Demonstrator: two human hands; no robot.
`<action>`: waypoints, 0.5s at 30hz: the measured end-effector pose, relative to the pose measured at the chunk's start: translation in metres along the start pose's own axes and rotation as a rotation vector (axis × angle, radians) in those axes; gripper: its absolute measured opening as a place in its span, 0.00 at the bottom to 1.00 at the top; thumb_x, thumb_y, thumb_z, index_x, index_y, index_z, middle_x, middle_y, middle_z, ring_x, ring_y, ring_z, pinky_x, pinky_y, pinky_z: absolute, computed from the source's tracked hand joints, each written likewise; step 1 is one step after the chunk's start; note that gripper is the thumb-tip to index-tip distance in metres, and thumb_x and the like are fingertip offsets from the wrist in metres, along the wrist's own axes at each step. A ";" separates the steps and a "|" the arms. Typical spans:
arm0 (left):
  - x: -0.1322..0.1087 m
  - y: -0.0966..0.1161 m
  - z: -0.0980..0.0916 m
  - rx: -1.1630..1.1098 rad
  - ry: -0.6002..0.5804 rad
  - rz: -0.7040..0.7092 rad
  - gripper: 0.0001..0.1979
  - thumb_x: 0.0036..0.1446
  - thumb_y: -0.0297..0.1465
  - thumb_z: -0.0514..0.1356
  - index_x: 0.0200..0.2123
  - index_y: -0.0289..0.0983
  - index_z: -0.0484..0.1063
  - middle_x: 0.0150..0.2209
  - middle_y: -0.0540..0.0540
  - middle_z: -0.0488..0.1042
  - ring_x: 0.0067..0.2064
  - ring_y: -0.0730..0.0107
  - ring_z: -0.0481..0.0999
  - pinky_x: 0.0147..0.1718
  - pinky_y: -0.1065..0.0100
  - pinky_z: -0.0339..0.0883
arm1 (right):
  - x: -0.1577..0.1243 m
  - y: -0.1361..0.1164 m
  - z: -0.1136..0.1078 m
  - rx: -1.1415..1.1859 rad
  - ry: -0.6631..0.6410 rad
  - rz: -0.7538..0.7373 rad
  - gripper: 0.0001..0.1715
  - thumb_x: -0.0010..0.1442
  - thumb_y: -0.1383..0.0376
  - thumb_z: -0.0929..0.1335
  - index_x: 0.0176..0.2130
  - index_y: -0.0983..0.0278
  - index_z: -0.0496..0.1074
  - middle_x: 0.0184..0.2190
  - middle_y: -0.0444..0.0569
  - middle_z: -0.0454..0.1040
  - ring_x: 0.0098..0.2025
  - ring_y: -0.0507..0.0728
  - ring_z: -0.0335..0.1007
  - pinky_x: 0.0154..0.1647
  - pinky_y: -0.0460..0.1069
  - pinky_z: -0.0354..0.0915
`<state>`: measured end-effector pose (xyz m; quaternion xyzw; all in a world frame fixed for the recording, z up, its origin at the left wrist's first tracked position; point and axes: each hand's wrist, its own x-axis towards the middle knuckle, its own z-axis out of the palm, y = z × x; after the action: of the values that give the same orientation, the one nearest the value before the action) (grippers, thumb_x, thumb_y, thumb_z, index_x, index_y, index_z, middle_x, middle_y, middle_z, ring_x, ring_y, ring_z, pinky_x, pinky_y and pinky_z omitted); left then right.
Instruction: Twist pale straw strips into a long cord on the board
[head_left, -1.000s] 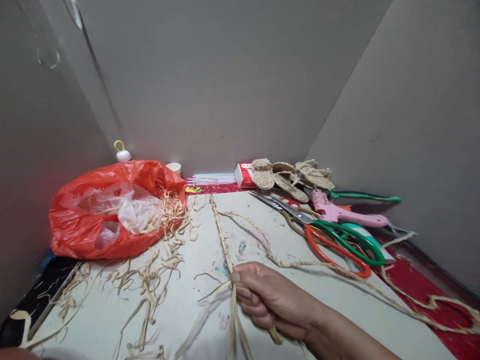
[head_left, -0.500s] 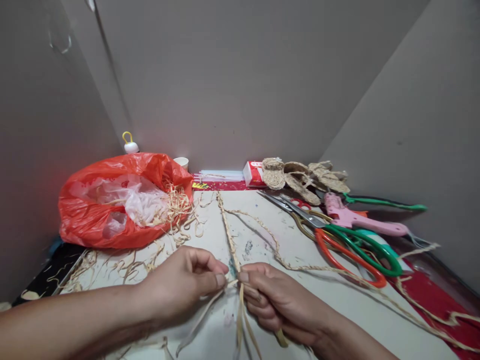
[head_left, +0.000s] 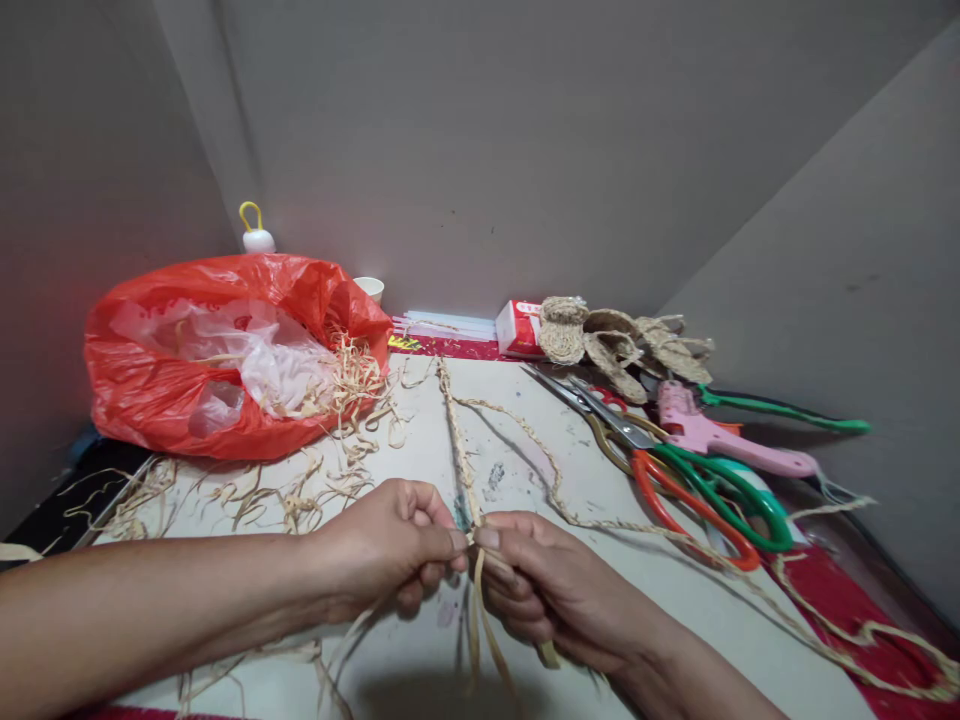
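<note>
Straw braid: long axis from the grip toward 12 o'clock | left hand and right hand (equally near, from here) pinch its near end | loose strands hang toward 6 o'clock

Markings: no word, brand or number legible.
Small red-and-white box at the back: red characters on a white patch, too small and soft to make out. Red plastic bag, left side: red print shows in patches at the pale inner bag (creased and blurred, so lettering or plain pattern, cannot tell). Yellow marks on the red strip, just beside the red plastic bag: shapes only, unclear whether letters.
</note>
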<state>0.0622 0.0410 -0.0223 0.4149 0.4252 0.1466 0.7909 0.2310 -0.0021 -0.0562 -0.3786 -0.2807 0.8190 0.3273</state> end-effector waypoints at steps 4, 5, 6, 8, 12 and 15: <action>0.001 0.000 -0.002 0.005 -0.046 -0.017 0.11 0.42 0.31 0.63 0.30 0.36 0.65 0.16 0.58 0.62 0.14 0.84 0.53 0.11 0.79 0.46 | 0.000 0.001 -0.001 -0.004 0.009 -0.006 0.23 0.53 0.56 0.69 0.19 0.64 0.56 0.11 0.33 0.48 0.13 0.42 0.37 0.12 0.39 0.35; 0.001 0.000 -0.003 0.026 -0.056 -0.034 0.10 0.42 0.31 0.63 0.29 0.36 0.65 0.14 0.59 0.60 0.14 0.83 0.51 0.11 0.79 0.45 | 0.000 0.002 -0.001 -0.010 0.007 -0.006 0.23 0.54 0.56 0.69 0.19 0.64 0.56 0.11 0.33 0.48 0.13 0.42 0.37 0.12 0.40 0.35; 0.001 0.001 -0.004 0.049 -0.060 -0.052 0.10 0.42 0.32 0.62 0.28 0.36 0.65 0.13 0.59 0.58 0.13 0.83 0.50 0.11 0.78 0.43 | 0.000 0.002 -0.001 -0.016 0.002 -0.006 0.22 0.54 0.56 0.69 0.20 0.64 0.56 0.11 0.33 0.48 0.13 0.42 0.37 0.12 0.40 0.36; 0.001 0.003 -0.005 0.085 -0.043 -0.070 0.08 0.42 0.32 0.62 0.26 0.36 0.65 0.12 0.59 0.59 0.12 0.84 0.50 0.11 0.77 0.42 | 0.000 0.003 -0.001 -0.026 -0.005 -0.009 0.22 0.54 0.57 0.68 0.20 0.64 0.57 0.12 0.33 0.48 0.13 0.42 0.37 0.12 0.40 0.36; 0.002 0.006 -0.005 0.157 0.020 -0.012 0.06 0.40 0.28 0.60 0.23 0.33 0.66 0.14 0.56 0.63 0.14 0.85 0.53 0.14 0.77 0.43 | 0.000 0.005 0.000 -0.063 0.002 -0.018 0.23 0.55 0.55 0.68 0.20 0.64 0.56 0.12 0.33 0.48 0.13 0.42 0.37 0.12 0.40 0.36; 0.004 0.006 -0.006 0.207 -0.001 0.006 0.04 0.40 0.27 0.58 0.23 0.34 0.66 0.13 0.56 0.63 0.14 0.84 0.55 0.14 0.77 0.45 | 0.001 0.006 0.002 -0.120 0.029 -0.021 0.24 0.55 0.53 0.68 0.20 0.64 0.55 0.12 0.33 0.50 0.13 0.42 0.37 0.12 0.41 0.36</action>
<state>0.0604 0.0505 -0.0212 0.4957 0.4365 0.1041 0.7435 0.2269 -0.0058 -0.0594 -0.4066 -0.3286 0.7915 0.3166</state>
